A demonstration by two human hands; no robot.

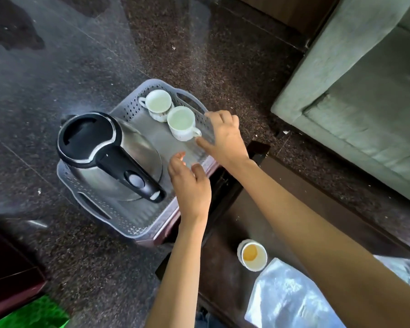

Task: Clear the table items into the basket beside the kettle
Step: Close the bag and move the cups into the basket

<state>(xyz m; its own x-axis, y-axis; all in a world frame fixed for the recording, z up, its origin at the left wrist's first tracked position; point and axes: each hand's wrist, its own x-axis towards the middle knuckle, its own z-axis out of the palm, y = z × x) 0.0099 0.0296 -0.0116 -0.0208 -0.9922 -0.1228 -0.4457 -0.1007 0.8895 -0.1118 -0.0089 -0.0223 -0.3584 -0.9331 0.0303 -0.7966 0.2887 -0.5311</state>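
Basket point(97, 209): floor partly hidden under kettle point(109, 157); right rim covered by right hand point(225, 136).
Near cup point(181, 121): grip on handle cannot be told; hides far cup's point(158, 101) lower side.
Plastic bag point(287, 297): cut by bottom edge, contents blurred.
Green object point(33, 313): cut at bottom-left corner, unidentifiable.

Dark speckled stone floor point(223, 55) fills the view, with a pale glare across it at 11 o'clock; a grey-green sofa point(365, 102) at 2 o'clock; dark reddish wooden furniture point(7, 275) at 8 o'clock.
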